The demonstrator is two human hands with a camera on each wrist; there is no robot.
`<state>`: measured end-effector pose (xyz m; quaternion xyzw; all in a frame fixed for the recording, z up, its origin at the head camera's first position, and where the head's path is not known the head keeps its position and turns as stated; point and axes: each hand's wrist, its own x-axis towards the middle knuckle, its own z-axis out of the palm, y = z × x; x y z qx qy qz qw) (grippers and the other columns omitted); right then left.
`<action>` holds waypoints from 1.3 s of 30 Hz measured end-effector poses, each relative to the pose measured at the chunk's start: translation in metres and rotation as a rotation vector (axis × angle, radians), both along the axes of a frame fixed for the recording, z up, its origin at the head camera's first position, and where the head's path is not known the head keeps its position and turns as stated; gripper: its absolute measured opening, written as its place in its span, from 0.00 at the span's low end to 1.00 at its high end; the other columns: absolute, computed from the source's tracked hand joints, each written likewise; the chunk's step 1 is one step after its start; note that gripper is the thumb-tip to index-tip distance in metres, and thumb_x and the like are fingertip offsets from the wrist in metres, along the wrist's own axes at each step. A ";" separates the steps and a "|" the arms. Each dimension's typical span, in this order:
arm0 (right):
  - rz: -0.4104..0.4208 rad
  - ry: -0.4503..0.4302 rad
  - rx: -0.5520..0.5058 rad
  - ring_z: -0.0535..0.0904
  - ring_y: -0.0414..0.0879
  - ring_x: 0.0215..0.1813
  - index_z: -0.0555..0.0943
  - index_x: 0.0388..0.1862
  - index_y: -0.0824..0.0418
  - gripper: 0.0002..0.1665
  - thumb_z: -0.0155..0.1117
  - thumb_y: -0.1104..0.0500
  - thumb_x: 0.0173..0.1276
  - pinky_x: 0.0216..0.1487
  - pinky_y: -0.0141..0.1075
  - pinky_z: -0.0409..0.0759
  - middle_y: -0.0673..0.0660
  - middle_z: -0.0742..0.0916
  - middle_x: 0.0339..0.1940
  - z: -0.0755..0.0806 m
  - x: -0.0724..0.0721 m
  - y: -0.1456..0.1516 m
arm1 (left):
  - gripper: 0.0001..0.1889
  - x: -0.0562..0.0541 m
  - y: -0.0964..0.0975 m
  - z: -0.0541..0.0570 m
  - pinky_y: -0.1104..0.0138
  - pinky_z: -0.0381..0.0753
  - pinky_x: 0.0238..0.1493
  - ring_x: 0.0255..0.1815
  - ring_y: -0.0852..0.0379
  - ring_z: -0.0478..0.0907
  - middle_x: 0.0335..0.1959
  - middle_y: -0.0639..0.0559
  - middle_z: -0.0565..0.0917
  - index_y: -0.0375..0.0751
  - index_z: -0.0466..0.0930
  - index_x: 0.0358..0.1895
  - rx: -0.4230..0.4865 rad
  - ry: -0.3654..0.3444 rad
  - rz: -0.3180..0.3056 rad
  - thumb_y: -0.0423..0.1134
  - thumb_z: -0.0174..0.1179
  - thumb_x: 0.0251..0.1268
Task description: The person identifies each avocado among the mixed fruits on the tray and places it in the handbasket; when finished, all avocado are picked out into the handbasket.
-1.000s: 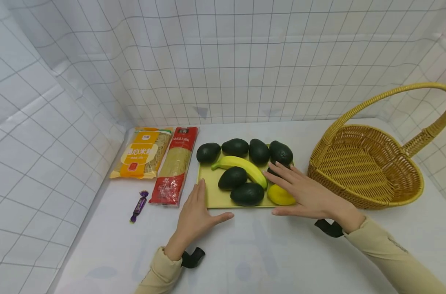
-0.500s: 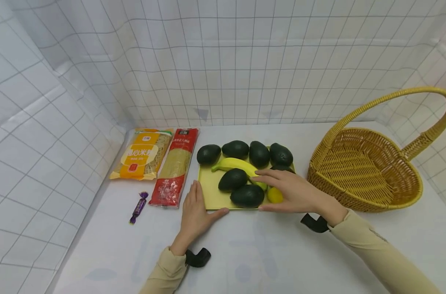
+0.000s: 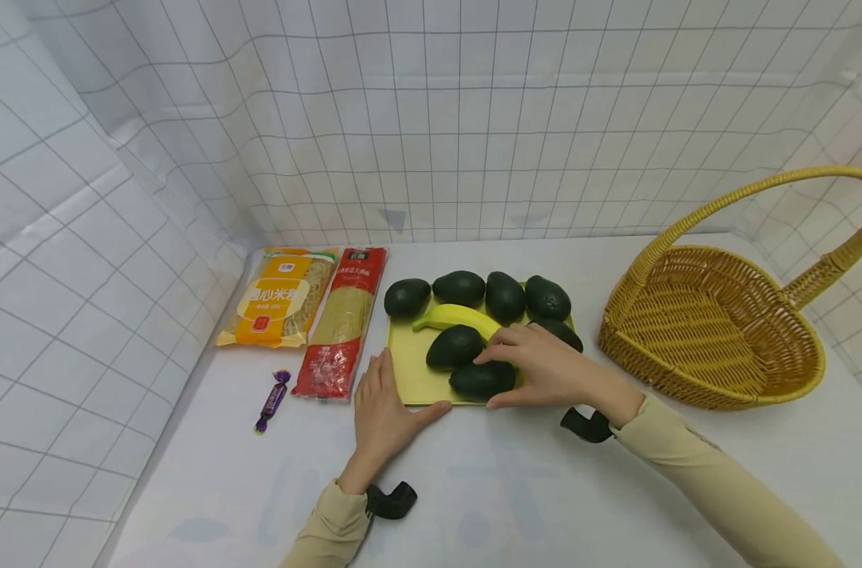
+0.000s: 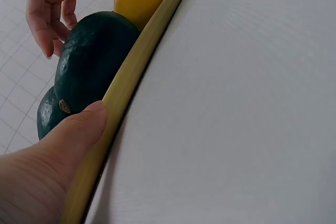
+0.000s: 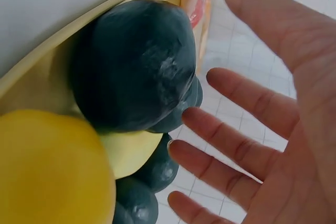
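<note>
My left hand (image 3: 383, 414) rests against the near left corner of a yellow tray (image 3: 409, 372), fingers straight along its side. In the left wrist view its thumb (image 4: 79, 132) touches the rim. My right hand (image 3: 547, 364) hovers over the front avocado (image 3: 473, 382), fingers spread and slightly bent. The right wrist view shows a gap between those fingers and the dark green avocado (image 5: 134, 66). Another avocado (image 3: 453, 347) lies just behind, beside a banana (image 3: 459, 317). A yellow lemon-like fruit (image 5: 52, 166) sits near the right hand, hidden in the head view.
Several more avocados (image 3: 459, 287) line the tray's back and right side. A wicker basket (image 3: 693, 331) with a tall handle stands to the right. Leftward lie a red noodle pack (image 3: 341, 323), an orange-yellow noodle bag (image 3: 278, 296) and a purple-wrapped candy (image 3: 271, 401).
My right hand has moved left from above the yellow fruit to the front avocado. The left hand has come in slightly against the tray corner. The fruit has stayed in place.
</note>
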<state>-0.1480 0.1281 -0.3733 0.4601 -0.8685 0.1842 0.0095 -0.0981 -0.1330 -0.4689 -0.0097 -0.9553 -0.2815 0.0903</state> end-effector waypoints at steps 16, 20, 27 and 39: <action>-0.076 -0.015 0.083 0.72 0.45 0.42 0.81 0.48 0.51 0.33 0.77 0.38 0.45 0.46 0.43 0.69 0.48 0.76 0.40 -0.006 -0.002 -0.017 | 0.66 0.002 0.001 0.001 0.47 0.46 0.67 0.71 0.39 0.48 0.70 0.35 0.55 0.30 0.45 0.74 -0.009 -0.013 -0.003 0.70 0.68 0.39; -0.087 0.011 0.096 0.73 0.46 0.40 0.79 0.47 0.51 0.34 0.78 0.38 0.44 0.44 0.45 0.69 0.50 0.76 0.38 -0.010 -0.002 -0.020 | 0.65 0.002 0.001 0.000 0.46 0.47 0.67 0.71 0.38 0.49 0.70 0.34 0.56 0.30 0.46 0.73 -0.013 0.002 -0.003 0.69 0.68 0.38; -0.088 0.105 0.136 0.75 0.51 0.42 0.73 0.45 0.53 0.37 0.78 0.37 0.42 0.44 0.46 0.68 0.53 0.80 0.38 -0.014 -0.001 -0.024 | 0.65 0.002 0.002 0.002 0.45 0.48 0.66 0.70 0.37 0.50 0.70 0.34 0.56 0.29 0.47 0.73 -0.020 0.020 0.003 0.69 0.69 0.37; -0.127 0.158 0.121 0.74 0.51 0.44 0.74 0.48 0.53 0.39 0.78 0.37 0.41 0.47 0.46 0.67 0.54 0.81 0.40 -0.021 0.002 -0.021 | 0.65 0.000 0.002 0.003 0.46 0.45 0.67 0.71 0.38 0.48 0.71 0.35 0.54 0.30 0.45 0.74 -0.027 -0.009 -0.009 0.69 0.68 0.40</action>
